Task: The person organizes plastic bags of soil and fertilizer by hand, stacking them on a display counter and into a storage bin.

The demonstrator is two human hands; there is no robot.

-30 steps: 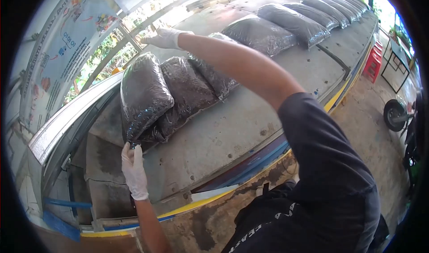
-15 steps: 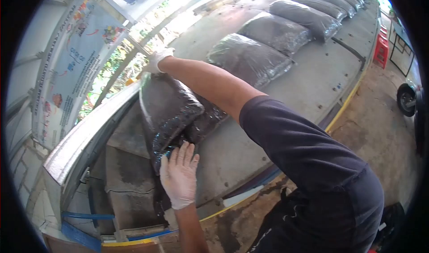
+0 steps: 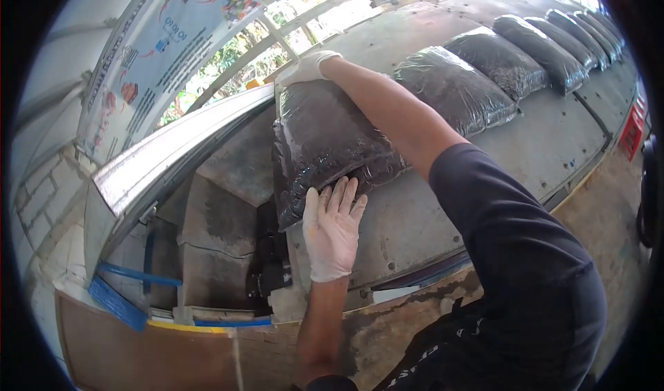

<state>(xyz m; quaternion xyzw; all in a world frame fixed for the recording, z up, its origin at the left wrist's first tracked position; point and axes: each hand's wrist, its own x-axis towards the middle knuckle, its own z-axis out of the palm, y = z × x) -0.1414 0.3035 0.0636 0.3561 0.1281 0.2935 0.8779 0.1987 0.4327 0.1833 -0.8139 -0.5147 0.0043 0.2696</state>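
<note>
My left hand (image 3: 333, 232), in a white glove, is palm up with its fingers spread against the near lower edge of a dark-filled clear plastic bag (image 3: 325, 132). My right hand (image 3: 311, 67), also gloved, reaches across to the bag's far upper corner, its fingers curled over that edge and partly hidden. This bag lies at the left end of the grey metal surface (image 3: 408, 218), overlapping another dark bag (image 3: 379, 172) that is mostly hidden under it and my right forearm.
A row of similar filled bags (image 3: 456, 90) runs to the upper right. Left of the surface is a dark recess with a grey block (image 3: 218, 218). A pale metal rail (image 3: 180, 145) slopes beside it, below a printed banner (image 3: 162, 52). A red object (image 3: 632, 132) stands far right.
The view has shifted, so everything sits further right. The bag lies flatter and covers more of the one beneath. My left hand remains at its lower edge and my right hand at its top.
</note>
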